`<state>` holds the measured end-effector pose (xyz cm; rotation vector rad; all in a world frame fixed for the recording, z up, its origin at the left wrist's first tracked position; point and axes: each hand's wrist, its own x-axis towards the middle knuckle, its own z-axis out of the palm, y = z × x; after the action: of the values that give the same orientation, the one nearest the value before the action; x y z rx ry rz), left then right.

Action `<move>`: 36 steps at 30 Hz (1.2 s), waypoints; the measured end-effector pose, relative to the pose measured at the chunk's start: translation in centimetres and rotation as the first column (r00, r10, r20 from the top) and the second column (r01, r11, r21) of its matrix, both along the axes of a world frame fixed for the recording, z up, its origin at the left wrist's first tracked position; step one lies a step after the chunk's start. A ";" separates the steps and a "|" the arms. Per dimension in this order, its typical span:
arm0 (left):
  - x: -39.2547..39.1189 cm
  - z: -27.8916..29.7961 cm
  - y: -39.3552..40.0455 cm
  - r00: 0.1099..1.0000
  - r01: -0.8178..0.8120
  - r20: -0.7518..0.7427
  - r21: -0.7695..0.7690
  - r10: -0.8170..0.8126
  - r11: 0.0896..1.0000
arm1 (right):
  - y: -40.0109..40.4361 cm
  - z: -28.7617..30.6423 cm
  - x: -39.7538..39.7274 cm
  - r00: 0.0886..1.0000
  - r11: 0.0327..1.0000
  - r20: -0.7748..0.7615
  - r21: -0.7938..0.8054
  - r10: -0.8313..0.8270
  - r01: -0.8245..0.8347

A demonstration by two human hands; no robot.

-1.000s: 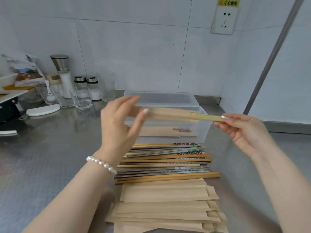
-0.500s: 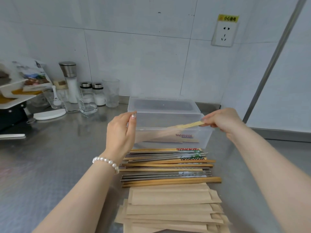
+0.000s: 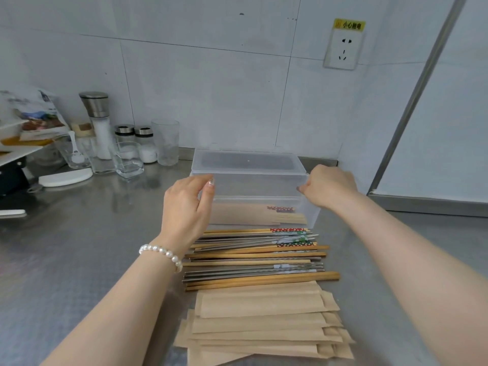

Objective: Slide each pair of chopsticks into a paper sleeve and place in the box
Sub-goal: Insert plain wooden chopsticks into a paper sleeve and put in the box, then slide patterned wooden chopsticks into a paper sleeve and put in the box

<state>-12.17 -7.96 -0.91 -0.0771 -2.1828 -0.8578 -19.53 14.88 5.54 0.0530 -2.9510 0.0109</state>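
While two sleeved pairs [image 3: 260, 216] lie flat on the floor of the clear plastic box [image 3: 309, 207], their uncovered ends pointing to its right wall, both hands hang at the box's top edges, so the placing step looks just about finished. The left hand [image 3: 184, 207] hovers at the box's left end with fingers loosely bent and thumb forward, gripping nothing that I can see. The right hand [image 3: 326, 188] sits at the box's right rim with knuckles up and fingers curled under; whether it touches the rim or pinches anything there I cannot tell. Behind the box, touching it, lies its lid [image 3: 247, 163].

Just in front of the box, the loose chopsticks [image 3: 258, 257] lie in a row, wooden and metal mixed, all running left to right. Nearer than those, further from the box, is the stack of empty paper sleeves [image 3: 261, 320], fanned and overlapping.

Next, I judge, comes a fresh cycle: draw both hands back from the box, pick a matched pair from the row, take one sleeve off the stack, and find its open end. Matching takes care, since the kinds are mixed together.

Left of the box stand a grinder [image 3: 97, 120], shakers [image 3: 136, 141] and glasses [image 3: 165, 141] on the steel counter [image 3: 66, 260].
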 end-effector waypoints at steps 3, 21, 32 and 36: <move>0.0 0.0 0.1 1.000 0.011 -0.029 -0.042 -0.012 0.999 | 0.7 -0.3 0.3 0.983 0.989 -0.167 -0.115 0.075 -0.095; 1.4 -1.1 4.9 0.773 0.545 0.504 -0.215 -0.386 0.810 | 5.9 -3.6 3.4 0.862 0.808 0.277 -0.546 0.424 -0.222; 1.3 -1.2 4.3 0.834 0.429 0.466 -0.210 -0.295 0.878 | 6.8 -4.1 3.5 0.885 0.848 0.298 -0.501 0.359 -0.175; 1.3 -1.3 4.4 0.812 0.447 0.505 -0.212 -0.295 0.869 | 6.4 -4.0 3.7 0.893 0.813 0.235 -0.543 0.385 -0.207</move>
<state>-10.89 -3.60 -2.26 -0.5408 -2.8066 -0.7739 -15.79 21.27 1.51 0.4906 -3.1208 0.9301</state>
